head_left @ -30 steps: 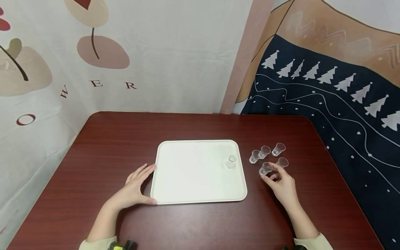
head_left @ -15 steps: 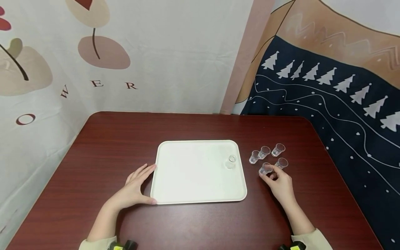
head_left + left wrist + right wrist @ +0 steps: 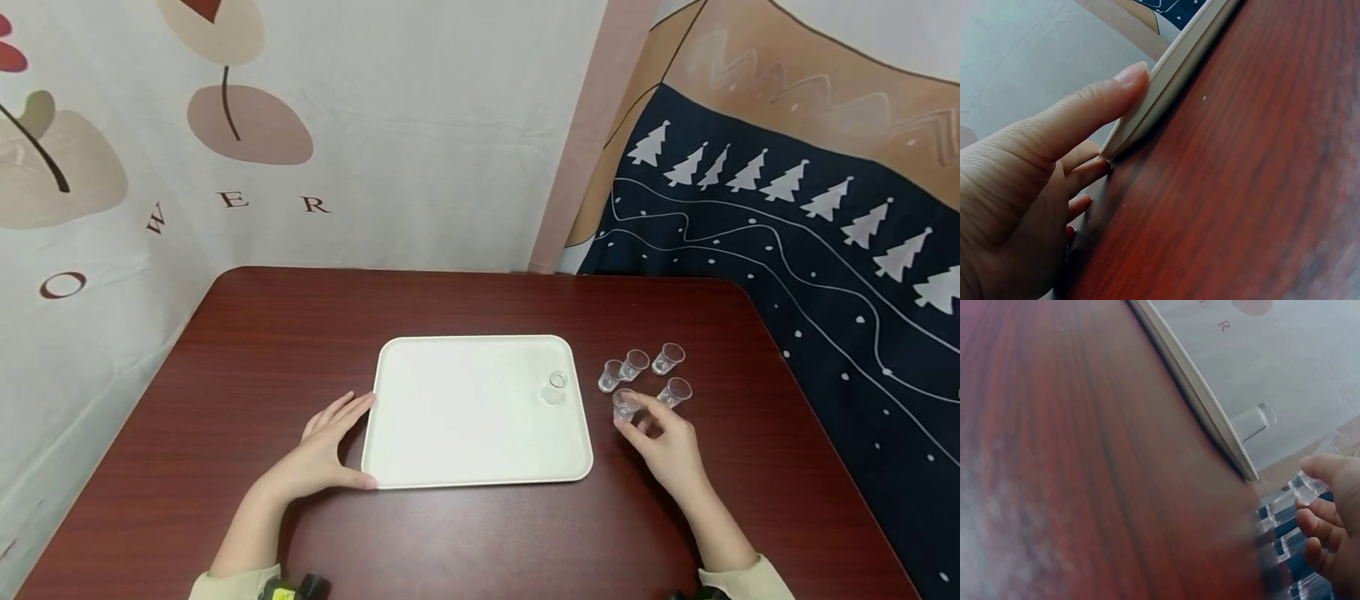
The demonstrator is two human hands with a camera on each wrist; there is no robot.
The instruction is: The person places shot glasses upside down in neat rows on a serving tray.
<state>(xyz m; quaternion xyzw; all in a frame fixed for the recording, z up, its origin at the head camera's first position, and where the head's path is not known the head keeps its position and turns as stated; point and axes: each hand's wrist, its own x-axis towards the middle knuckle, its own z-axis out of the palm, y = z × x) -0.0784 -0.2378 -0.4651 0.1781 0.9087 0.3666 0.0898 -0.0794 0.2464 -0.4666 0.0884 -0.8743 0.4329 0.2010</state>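
At the tray's left side, my left hand touches the white rectangular tray, its fingers along the left edge and thumb at the near corner. The left wrist view shows the thumb against the tray's rim. To the right of the tray, my right hand pinches a small clear shot glass between thumb and fingers. In the right wrist view that glass shows its thick base, held tilted. One more shot glass stands on the tray near its right edge.
Behind the right hand, several clear shot glasses stand on the red-brown table, among them one close by the fingers, a glass and another farther back. Printed cloths hang beyond the table's far edge.
My right hand has shifted slightly left toward the tray, carrying the pinched shot glass away from the glass beside it. The left hand and tray have stayed put.
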